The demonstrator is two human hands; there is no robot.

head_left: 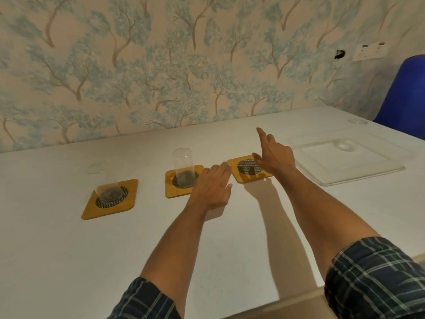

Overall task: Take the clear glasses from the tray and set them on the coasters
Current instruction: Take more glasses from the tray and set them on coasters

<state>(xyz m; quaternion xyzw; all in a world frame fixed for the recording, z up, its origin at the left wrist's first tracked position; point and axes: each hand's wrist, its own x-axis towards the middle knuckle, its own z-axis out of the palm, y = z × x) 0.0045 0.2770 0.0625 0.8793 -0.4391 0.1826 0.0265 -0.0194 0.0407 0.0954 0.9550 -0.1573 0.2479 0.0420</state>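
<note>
Judging the clear glass [182, 165] light, slick, breakable; best gripped mid-wall. Left hand [212, 187] lay flat, empty; right hand [274, 155] spread, empty, over third coaster [249, 169].

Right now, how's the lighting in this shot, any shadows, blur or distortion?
Head view: warm, dim light; the right hand throws a sharp arm shadow on the table; the left glass is faint and smeared, the middle glass clearer; the wide angle tilts the table edge; the clear tray barely shows.

I sat at a white table [230, 238]. The wall [161, 65] had blue trees. A blue chair [404, 95] stood nearby.
</note>
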